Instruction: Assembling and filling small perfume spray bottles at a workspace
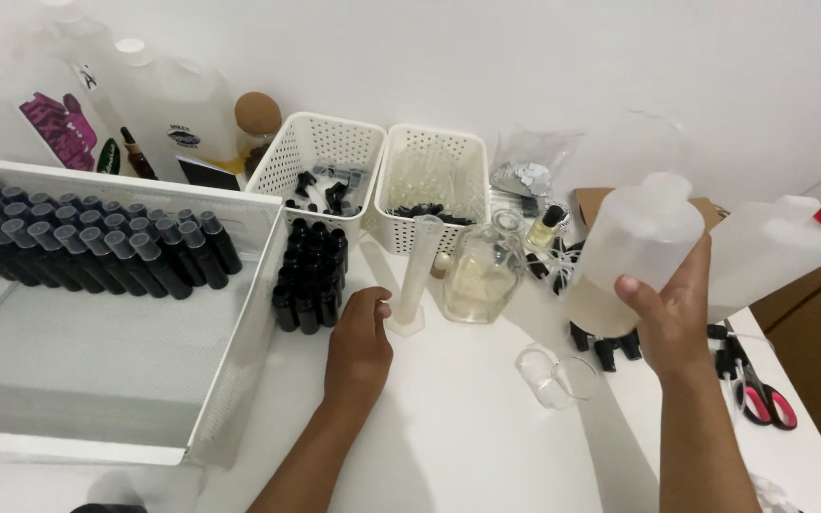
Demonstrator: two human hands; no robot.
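Right hand (674,318) grip is wrapping a translucent plastic bottle (634,252), tilting it above the white bench (467,427). Left hand (358,347), fingers curled and grasping nothing, is bracing beside the base of the tall clear measuring cylinder (415,275), likely steadying it.

Open desk (467,437) lies at six o'clock, between the two forearms, with only a small clear glass (545,377) at its right edge. At nine o'clock the white tray (239,380) walls off the left. Toward twelve, the cluster of black bottles (311,275), the graduated cylinder (415,275) and the glass flask (482,271) stand close together, with two white baskets (372,171) behind. Scissors (757,389) lie at three o'clock.
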